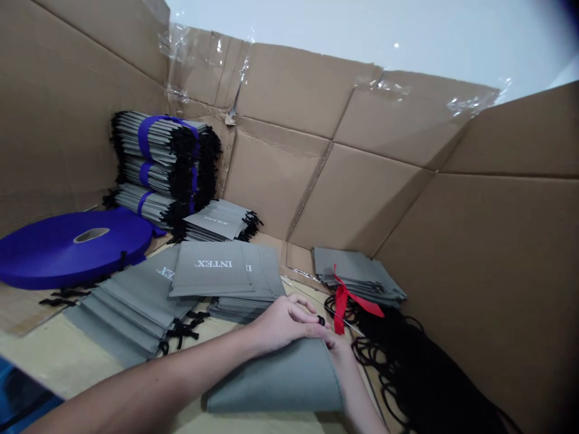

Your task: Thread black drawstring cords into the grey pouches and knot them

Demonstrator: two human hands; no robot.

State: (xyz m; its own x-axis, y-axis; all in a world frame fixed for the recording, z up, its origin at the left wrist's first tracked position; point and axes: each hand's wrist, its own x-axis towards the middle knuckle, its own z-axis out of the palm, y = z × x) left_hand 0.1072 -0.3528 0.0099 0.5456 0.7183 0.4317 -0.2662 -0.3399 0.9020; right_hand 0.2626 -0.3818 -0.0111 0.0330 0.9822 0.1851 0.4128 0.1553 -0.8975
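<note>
A plain grey fabric pouch (275,380) is held at the front of the table, its upper right corner between my two hands. My left hand (283,322) is closed in a pinch at that corner, with a short bit of black cord (321,320) at its fingertips. My right hand (338,346) grips the pouch's right edge; most of its fingers are hidden. A thin metal rod (350,322) shows just beyond the right hand, and I cannot tell whether it is held. Behind my left hand lies a stack of grey INTEX pouches (212,278).
Corded pouches (131,307) fan out at left, beside a purple ribbon roll (49,247). Purple-banded bundles (154,138) stand behind, near a smaller stack (217,220). At right lie grey pouches (348,268), a red ribbon (341,301) and black cords (434,374). Cardboard walls (289,175) enclose the table.
</note>
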